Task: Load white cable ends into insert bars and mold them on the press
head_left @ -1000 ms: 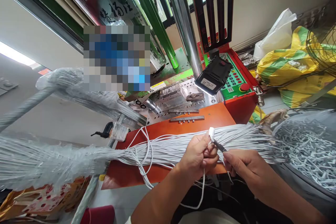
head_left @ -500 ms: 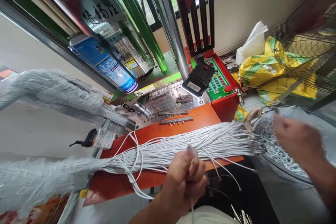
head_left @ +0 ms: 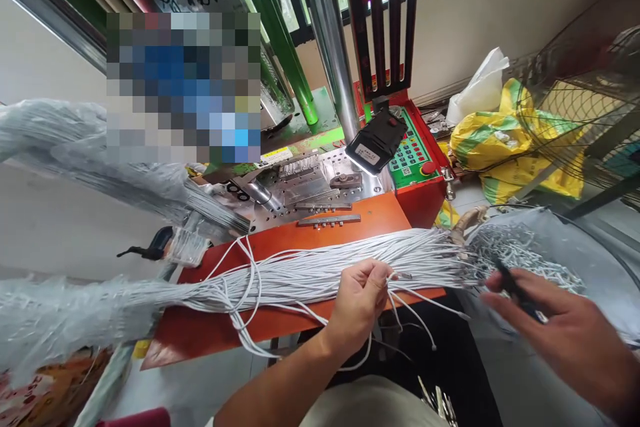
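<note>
Centre of frame: left hand (head_left: 363, 293) pinches one white cable (head_left: 404, 275) close to its end, in front of the cable bundle (head_left: 310, 267) on the orange table (head_left: 383, 210); strands too many to count. Right of frame: right hand (head_left: 565, 320) grasps one dark tool (head_left: 517, 290), type unclear, apart from the cable. Behind it, one round bin with a clear plastic liner (head_left: 600, 247), holding a heap of pale scraps (head_left: 525, 250), uncounted. Centre: two slim metal bars (head_left: 330, 220), nearly parallel. Upper right: one white bag (head_left: 477, 90) beside yellow-green bagging (head_left: 493, 130); contents unclear. Red control box (head_left: 420, 203): one red button (head_left: 429, 168).
</note>
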`<state>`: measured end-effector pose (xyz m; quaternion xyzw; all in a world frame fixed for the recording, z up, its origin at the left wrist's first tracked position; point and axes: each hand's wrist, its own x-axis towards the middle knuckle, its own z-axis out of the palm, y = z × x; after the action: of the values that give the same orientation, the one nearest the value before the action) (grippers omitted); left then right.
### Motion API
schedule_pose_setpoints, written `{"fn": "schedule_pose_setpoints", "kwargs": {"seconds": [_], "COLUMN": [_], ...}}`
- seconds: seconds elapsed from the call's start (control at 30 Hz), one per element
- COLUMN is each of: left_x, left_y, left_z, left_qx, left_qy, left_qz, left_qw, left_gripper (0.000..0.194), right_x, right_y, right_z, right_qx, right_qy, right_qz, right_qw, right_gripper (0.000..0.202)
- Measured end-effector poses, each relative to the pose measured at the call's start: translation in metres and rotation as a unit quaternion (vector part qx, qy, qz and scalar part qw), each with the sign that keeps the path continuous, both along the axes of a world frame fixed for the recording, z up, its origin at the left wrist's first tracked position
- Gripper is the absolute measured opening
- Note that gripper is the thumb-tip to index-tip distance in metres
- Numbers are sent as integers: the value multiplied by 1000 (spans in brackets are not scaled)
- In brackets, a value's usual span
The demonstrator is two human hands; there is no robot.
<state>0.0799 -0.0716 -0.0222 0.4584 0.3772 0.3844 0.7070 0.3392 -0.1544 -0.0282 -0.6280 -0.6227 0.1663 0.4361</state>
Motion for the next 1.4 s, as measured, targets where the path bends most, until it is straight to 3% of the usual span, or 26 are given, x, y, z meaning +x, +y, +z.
{"fn": "schedule_pose_setpoints", "kwargs": {"seconds": [0.17, 0.33, 0.43, 0.53, 0.63, 0.77, 1.0, 1.4], "left_x": [1, -13, -24, -33, -38, -38, -41, -44], "left_y": [-15, -18, -13, -7, -2, 0, 5, 9], "left_z": [9, 19, 23, 26, 28, 30, 32, 27], "left_qx": [47, 151, 196, 279, 363, 409, 401, 398], "left_qy": [65, 121, 147, 180, 221, 263, 251, 200], "left_qz": [-50, -87, -100, -114, -133, -148, -183, -181], "left_qw": [996, 977, 964, 936, 895, 861, 862, 877], "left_gripper": [42, 32, 30, 25, 23, 23, 22, 17], "right_x": [-62, -74, -63, -51, -44, -41, -39, -39], "right_y": [13, 21, 15, 8, 6, 9, 19, 24], "right_z": [21, 15, 10, 11, 18, 32, 38, 23], "right_qx": [-80, -160, -162, -68, 39, 108, 134, 151], "right_qy": [138, 220, 136, -60, -240, -382, -433, -371], "right_qz": [100, 144, 173, 178, 177, 188, 224, 238], "right_qw": [982, 951, 962, 980, 954, 898, 863, 885], "right_gripper": [26, 32, 30, 35, 36, 25, 26, 29]}}
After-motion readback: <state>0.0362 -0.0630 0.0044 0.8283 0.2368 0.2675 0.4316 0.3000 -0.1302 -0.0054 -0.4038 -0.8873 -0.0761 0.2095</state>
